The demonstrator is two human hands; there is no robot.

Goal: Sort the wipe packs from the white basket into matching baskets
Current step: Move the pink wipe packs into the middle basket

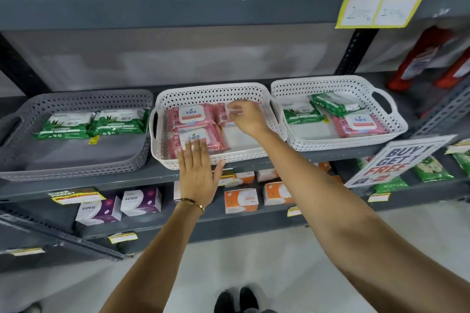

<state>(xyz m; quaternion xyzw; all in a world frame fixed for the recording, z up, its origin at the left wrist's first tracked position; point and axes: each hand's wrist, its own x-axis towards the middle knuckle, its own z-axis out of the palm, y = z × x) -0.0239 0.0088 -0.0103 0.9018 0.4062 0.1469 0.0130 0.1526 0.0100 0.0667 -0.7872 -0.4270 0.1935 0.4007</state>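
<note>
Three baskets stand on the middle shelf. The grey basket (142,145) on the left holds two green wipe packs (91,123). The middle white basket (211,91) holds pink Kara wipe packs (190,115). My right hand (248,117) rests on a pink pack (223,114) at the back right of this basket, fingers curled on it. My left hand (199,170) is flat and spread over the basket's front rim, fingertips touching the front pink pack (195,138). The right white basket (338,81) holds two green packs (328,104) and a pink pack (360,124).
The upper shelf edge (178,7) hangs over the baskets, with a yellow price sign (381,5) at the right. Red bottles (422,58) stand right of the baskets. A "Buy 1 Get 1 Free" sign (396,160) and boxed goods (241,198) sit on the lower shelf.
</note>
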